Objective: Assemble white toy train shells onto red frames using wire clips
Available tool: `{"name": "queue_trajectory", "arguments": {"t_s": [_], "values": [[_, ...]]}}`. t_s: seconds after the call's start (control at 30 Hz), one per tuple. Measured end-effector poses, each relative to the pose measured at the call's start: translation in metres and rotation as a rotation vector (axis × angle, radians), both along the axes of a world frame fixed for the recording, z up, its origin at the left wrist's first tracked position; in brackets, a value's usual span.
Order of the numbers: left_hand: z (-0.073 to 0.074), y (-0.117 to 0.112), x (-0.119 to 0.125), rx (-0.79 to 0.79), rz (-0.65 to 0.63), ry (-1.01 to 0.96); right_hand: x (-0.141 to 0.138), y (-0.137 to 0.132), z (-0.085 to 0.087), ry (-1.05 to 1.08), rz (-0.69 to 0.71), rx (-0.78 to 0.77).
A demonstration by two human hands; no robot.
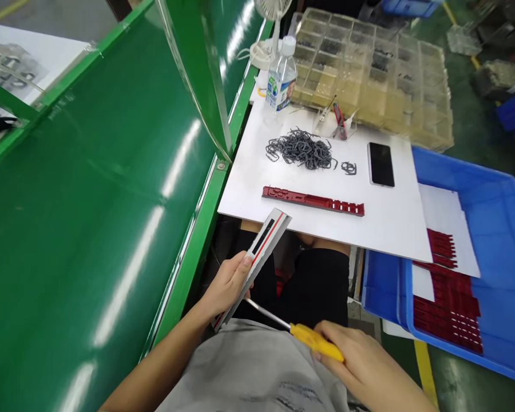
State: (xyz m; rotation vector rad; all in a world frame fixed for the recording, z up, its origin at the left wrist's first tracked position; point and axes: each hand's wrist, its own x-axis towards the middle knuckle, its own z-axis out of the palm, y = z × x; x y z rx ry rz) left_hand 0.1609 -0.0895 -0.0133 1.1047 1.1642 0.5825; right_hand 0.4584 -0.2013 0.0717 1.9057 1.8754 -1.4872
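My left hand (227,280) is closed around a long white strip (264,240) with a red edge and a black slot, held slanting up toward the white board. My right hand (364,360) grips a yellow-handled screwdriver (313,339) whose metal shaft points at the lower end of the strip. Both hands are low, above my lap, just in front of the board's near edge. A red plastic strip (313,201) lies flat on the white board (390,223). Behind it sits a pile of dark wire clips (302,149).
A green conveyor belt (90,217) runs along the left. A black phone (380,164), a water bottle (281,77), a small fan (268,34) and clear compartment trays (373,68) are at the back. A blue bin (498,229) holds more red strips (450,303).
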Motion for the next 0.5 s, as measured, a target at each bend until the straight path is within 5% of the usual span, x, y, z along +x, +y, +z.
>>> {"name": "queue_trajectory", "arguments": {"t_s": [0.13,0.23,0.37,0.43,0.5], "values": [[-0.002,0.0,0.001,0.007,0.076,-0.033,0.014,0.005,-0.001,0.006,-0.233,0.188],[-0.012,-0.002,0.004,-0.135,0.173,-0.112,0.033,0.044,0.015,0.083,-0.409,0.488],[-0.024,-0.003,0.005,-0.246,0.196,-0.255,0.025,0.149,0.095,0.221,-0.414,1.146],[-0.025,-0.004,0.004,-0.229,0.183,-0.294,-0.001,0.212,0.149,0.336,-0.42,1.458],[-0.023,-0.006,0.002,-0.182,0.172,-0.29,-0.036,0.277,0.2,0.402,-0.276,1.675]]}}
